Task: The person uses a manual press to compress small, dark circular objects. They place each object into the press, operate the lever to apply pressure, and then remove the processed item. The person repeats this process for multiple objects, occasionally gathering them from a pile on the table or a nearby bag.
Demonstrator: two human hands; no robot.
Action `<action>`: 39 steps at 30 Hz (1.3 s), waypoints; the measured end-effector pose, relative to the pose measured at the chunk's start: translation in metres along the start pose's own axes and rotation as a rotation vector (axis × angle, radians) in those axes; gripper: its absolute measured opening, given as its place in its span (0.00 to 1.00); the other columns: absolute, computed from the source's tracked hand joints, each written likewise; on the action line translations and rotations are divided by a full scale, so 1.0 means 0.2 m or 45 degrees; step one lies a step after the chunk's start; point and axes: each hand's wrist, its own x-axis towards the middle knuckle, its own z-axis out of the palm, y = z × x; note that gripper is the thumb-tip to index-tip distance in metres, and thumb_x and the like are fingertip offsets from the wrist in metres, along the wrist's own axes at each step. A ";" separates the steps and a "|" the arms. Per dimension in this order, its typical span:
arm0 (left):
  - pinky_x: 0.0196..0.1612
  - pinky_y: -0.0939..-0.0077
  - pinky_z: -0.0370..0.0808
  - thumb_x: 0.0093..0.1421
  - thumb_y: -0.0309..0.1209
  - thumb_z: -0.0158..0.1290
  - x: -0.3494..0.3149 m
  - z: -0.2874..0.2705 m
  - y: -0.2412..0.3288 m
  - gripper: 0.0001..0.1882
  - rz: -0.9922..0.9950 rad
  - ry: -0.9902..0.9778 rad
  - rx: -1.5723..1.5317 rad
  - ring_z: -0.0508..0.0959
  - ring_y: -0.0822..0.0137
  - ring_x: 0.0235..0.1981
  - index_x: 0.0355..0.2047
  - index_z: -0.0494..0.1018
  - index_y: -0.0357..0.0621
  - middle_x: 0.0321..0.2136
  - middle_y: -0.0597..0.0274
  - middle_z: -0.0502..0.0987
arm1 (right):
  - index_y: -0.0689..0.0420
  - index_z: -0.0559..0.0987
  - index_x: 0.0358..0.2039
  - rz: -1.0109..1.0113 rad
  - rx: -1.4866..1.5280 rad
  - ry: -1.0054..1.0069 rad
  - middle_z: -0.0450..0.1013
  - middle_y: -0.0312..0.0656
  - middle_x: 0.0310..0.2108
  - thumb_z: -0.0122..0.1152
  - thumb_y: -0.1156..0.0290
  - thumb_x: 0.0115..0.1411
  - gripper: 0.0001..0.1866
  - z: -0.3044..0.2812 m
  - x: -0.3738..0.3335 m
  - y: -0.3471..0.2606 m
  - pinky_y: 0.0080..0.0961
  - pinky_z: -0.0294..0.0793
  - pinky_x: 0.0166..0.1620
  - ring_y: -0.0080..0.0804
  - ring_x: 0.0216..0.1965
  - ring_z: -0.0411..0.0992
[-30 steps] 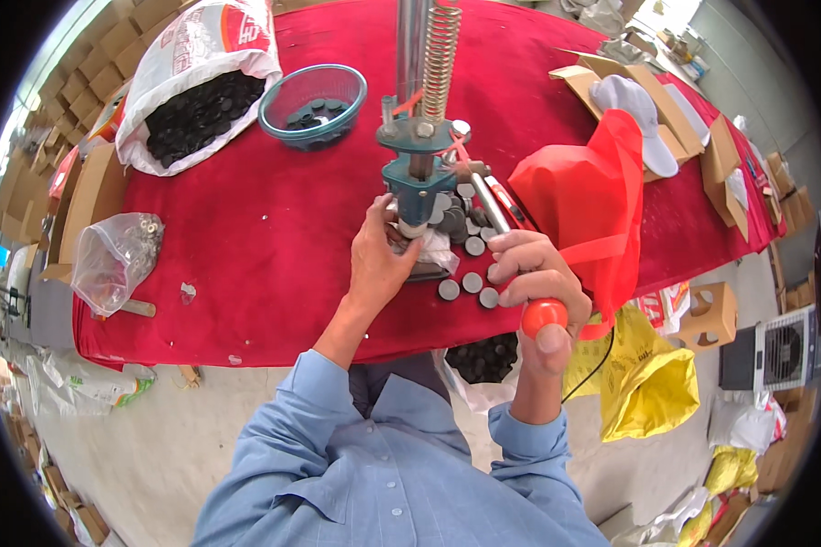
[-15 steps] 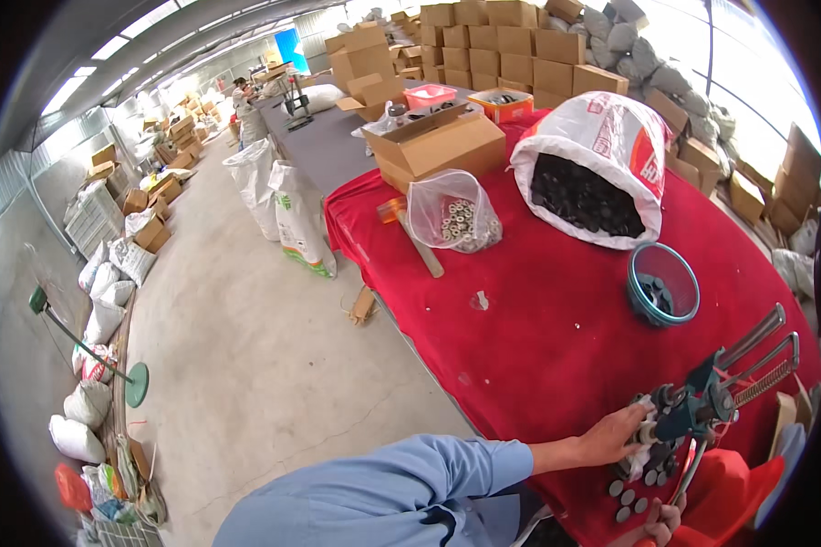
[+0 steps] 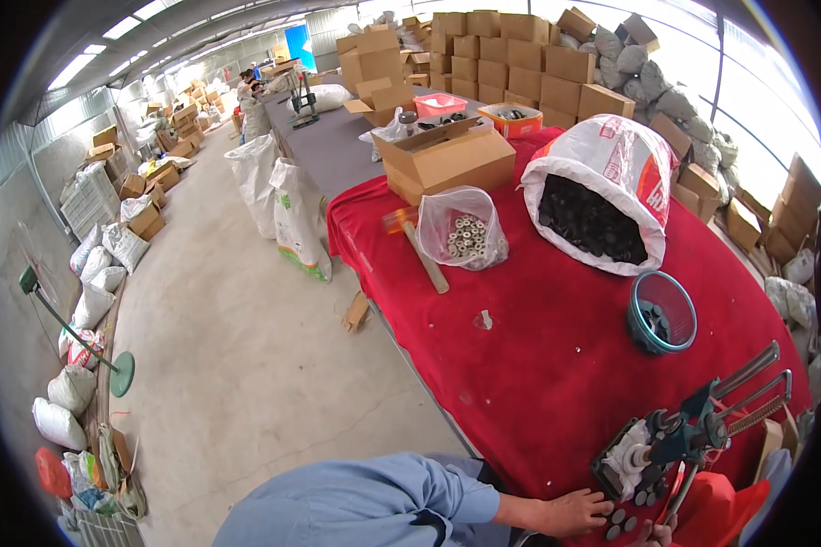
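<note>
A green hand press (image 3: 689, 428) with metal rods and a spring stands at the right of the red-covered table. My left hand (image 3: 573, 512) rests low over the cloth, fingers stretched apart toward several loose dark grey discs (image 3: 618, 521). Nothing shows in it. My right hand (image 3: 652, 535), partly cut off by the lower edge, is closed round the end of the press's metal lever (image 3: 684, 492). Beneath the press head lies a dark tray (image 3: 604, 469) with crumpled white material (image 3: 626, 456) and more discs.
A teal basket (image 3: 637, 339) holds discs. Behind it lies a white sack (image 3: 602, 146) of black pieces. Further left are a clear bag of metal rings (image 3: 465, 205), a hammer (image 3: 429, 260) and an open carton (image 3: 447, 169). Red fabric (image 3: 716, 510) hangs beside my right hand.
My left hand has moved from the press head back toward me, down to the loose discs. My right hand stays at the lever, slightly lower in view. The whole view has shifted a little.
</note>
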 end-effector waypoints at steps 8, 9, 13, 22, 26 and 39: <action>0.44 0.63 0.78 0.54 0.31 0.60 0.02 0.13 -0.04 0.15 -0.098 -0.018 0.027 0.77 0.56 0.47 0.42 0.79 0.44 0.56 0.51 0.73 | 0.57 0.81 0.44 0.143 0.133 0.055 0.73 0.55 0.55 0.60 0.36 0.65 0.32 -0.09 -0.13 0.08 0.53 0.74 0.65 0.58 0.69 0.61; 0.43 0.63 0.78 0.55 0.31 0.58 0.03 0.16 -0.07 0.14 -0.075 -0.006 0.077 0.78 0.57 0.47 0.42 0.79 0.43 0.57 0.51 0.73 | 0.57 0.81 0.44 0.143 0.135 0.058 0.73 0.55 0.54 0.60 0.36 0.65 0.32 -0.06 -0.12 0.07 0.53 0.74 0.65 0.58 0.69 0.61; 0.41 0.64 0.79 0.57 0.32 0.55 0.06 0.21 -0.09 0.12 -0.079 -0.112 0.148 0.79 0.57 0.45 0.39 0.80 0.43 0.57 0.51 0.74 | 0.57 0.81 0.44 0.141 0.139 0.067 0.73 0.55 0.54 0.60 0.36 0.65 0.33 -0.01 -0.10 0.05 0.53 0.75 0.65 0.58 0.69 0.61; 0.39 0.66 0.79 0.55 0.32 0.56 0.06 0.19 -0.09 0.11 -0.072 -0.151 0.190 0.79 0.57 0.43 0.36 0.80 0.41 0.44 0.51 0.76 | 0.58 0.81 0.44 0.170 0.150 0.098 0.73 0.54 0.54 0.60 0.35 0.65 0.33 -0.02 -0.11 0.05 0.53 0.75 0.65 0.58 0.70 0.61; 0.39 0.68 0.78 0.56 0.32 0.56 0.03 0.10 -0.07 0.14 -0.040 0.027 0.246 0.79 0.59 0.43 0.41 0.80 0.40 0.43 0.52 0.77 | 0.58 0.81 0.44 0.197 0.170 0.114 0.73 0.54 0.54 0.60 0.35 0.65 0.33 -0.05 -0.13 0.05 0.53 0.75 0.64 0.57 0.70 0.61; 0.36 0.64 0.79 0.52 0.28 0.55 0.09 -0.06 -0.05 0.07 -0.107 -0.344 0.327 0.80 0.59 0.41 0.32 0.79 0.43 0.34 0.56 0.78 | 0.61 0.76 0.36 0.063 -0.078 0.143 0.74 0.57 0.44 0.51 0.45 0.68 0.27 -0.02 -0.08 0.00 0.56 0.74 0.59 0.60 0.56 0.70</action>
